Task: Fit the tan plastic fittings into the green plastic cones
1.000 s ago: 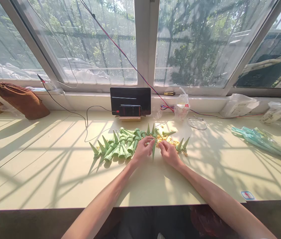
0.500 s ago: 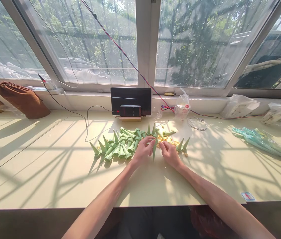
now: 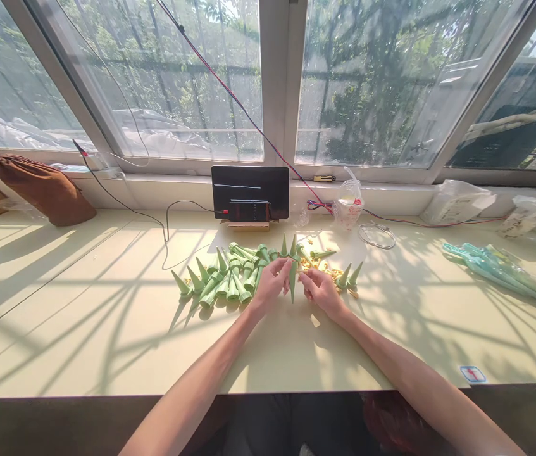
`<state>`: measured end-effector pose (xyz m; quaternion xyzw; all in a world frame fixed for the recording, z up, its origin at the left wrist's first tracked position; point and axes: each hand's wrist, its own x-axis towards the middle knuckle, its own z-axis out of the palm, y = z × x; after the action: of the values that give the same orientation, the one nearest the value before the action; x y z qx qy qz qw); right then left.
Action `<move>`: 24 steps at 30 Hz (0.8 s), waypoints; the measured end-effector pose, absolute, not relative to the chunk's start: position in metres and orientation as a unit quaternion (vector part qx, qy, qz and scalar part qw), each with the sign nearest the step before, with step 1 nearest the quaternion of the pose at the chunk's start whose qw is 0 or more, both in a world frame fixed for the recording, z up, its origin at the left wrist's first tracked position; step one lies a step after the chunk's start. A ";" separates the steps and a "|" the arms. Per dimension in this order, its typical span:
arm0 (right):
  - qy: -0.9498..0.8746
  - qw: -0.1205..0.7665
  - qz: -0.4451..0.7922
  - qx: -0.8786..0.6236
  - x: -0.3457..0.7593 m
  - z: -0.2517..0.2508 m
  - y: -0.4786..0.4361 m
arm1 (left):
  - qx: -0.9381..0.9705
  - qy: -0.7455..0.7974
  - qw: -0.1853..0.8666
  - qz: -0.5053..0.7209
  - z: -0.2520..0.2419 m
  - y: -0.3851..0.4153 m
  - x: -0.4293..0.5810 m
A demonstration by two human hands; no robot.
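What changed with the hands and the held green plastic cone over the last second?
Right hand: fingertips shifted slightly left, closer to the green tapered plastic cone; contact unclear. Left hand: fingers shifted on the cone, exposing more of it. No visible release. Loose green plastic cones unchanged.

Table (image 3: 82,354): pale surface, seam at left, barred with shadow. Directly on it: green cones (image 3: 232,290), some upright, some lying, massed mid-table; yellow pieces (image 3: 330,269) among and right of them; stand (image 3: 249,226) behind; brown bag (image 3: 44,190), far left; cup (image 3: 347,212), bagged; coiled cable (image 3: 376,246); teal packet (image 3: 495,269), right; sticker (image 3: 473,374), near edge.
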<state>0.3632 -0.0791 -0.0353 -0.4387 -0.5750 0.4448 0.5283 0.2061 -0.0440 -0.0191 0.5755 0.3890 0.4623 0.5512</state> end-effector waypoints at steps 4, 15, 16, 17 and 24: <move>-0.550 0.517 0.492 -0.433 0.364 -0.032 -0.080 | 0.576 0.389 0.551 0.461 -0.018 -0.045 0.207; -0.478 0.515 0.597 -0.388 0.367 -0.035 -0.075 | 0.559 0.385 0.575 0.457 -0.017 -0.047 0.207; -0.474 0.515 0.602 -0.385 0.367 -0.035 -0.074 | 0.557 0.382 0.579 0.457 -0.018 -0.046 0.207; -0.470 0.515 0.606 -0.383 0.367 -0.036 -0.074 | 0.555 0.380 0.582 0.457 -0.018 -0.046 0.207; -0.487 0.504 0.588 -0.405 0.366 -0.032 -0.076 | 0.551 0.374 0.591 0.455 -0.021 -0.045 0.207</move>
<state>0.3662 -0.0760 -0.0321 -0.4045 -0.4873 0.5877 0.5035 0.2067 -0.0449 -0.0207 0.5512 0.3737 0.4551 0.5911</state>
